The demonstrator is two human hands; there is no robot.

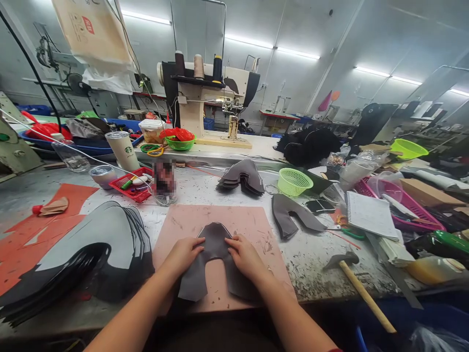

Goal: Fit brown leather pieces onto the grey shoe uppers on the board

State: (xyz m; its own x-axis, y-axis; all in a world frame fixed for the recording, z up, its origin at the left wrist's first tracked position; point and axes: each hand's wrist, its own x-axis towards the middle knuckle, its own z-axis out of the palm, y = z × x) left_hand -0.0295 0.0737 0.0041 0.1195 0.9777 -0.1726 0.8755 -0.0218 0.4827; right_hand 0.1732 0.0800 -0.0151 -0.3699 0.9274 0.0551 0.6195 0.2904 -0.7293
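Note:
A dark grey U-shaped shoe upper piece lies on a pink board right in front of me, its curved end pointing away. My left hand grips its left edge, fingers and thumb closed on the material. On the opposite edge my right hand holds it the same way. A thick stack of larger black and grey cut pieces sits left of the board. Beyond the board is a pile of similar grey U-shaped pieces, and another single piece rests to the right.
A hammer overhangs the front edge at right. Behind stand a green basket, a spiral notebook and a pink basket. A red tray and cream tumbler are at left. A sewing machine stands farther back.

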